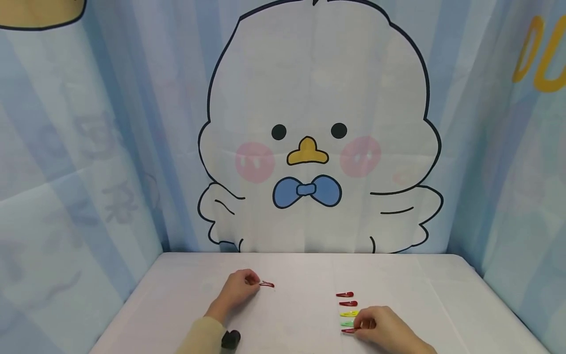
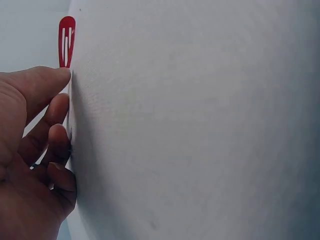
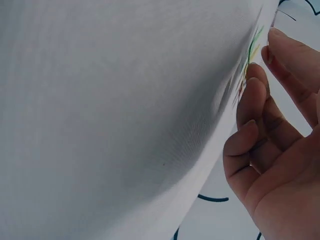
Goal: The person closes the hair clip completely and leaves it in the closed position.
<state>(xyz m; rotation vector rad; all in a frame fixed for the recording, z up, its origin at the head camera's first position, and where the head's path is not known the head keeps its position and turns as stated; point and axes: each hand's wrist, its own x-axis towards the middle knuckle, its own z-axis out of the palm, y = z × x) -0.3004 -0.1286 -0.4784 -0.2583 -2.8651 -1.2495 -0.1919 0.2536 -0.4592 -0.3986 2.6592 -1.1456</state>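
Note:
My left hand (image 1: 239, 290) pinches the narrow end of a red snap hair clip (image 1: 268, 284) between thumb and fingers, low over the table's left-middle part. In the left wrist view this red hair clip (image 2: 67, 22) points away from the thumb tip, its slots showing. On the right, my right hand (image 1: 391, 328) pinches the right end of the nearest red hair clip (image 1: 348, 331), and its fingers cover that end. Just beyond lie a green hair clip (image 1: 347, 324) and a yellow hair clip (image 1: 348, 314), partly behind the fingers. In the right wrist view the clips show only as thin coloured slivers.
Farther up the same column lie two more red hair clips, a nearer one (image 1: 348, 304) and a farther one (image 1: 345, 294). A white cloth covers the table (image 1: 287, 319). Behind it hangs a curtain (image 1: 309, 221) with a cartoon bird. A black object (image 1: 231, 339) sits by the left sleeve.

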